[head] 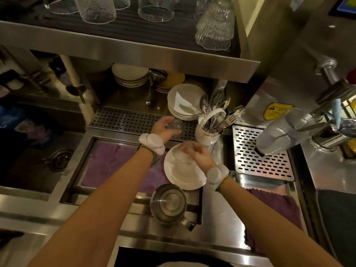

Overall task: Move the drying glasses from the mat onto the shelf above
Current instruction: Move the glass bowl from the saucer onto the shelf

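My left hand (163,127) grips a small clear glass (176,126) over the perforated metal grate (123,120). My right hand (198,154) holds a ribbed clear glass (182,153), tilted mouth-left, above a white plate (181,176). The purple mat (109,162) lies in the recessed tray below my left forearm. The steel shelf (134,53) above has a dark ribbed liner with several upturned glasses (156,8) and a stack of ribbed glasses (213,29) at its right end.
A steel jug (168,203) stands in front of the plate. A white cutlery holder (210,130) full of forks and a stack of plates (185,102) sit right of my hands. A sink (38,157) lies at left, a blender jug (285,132) at right.
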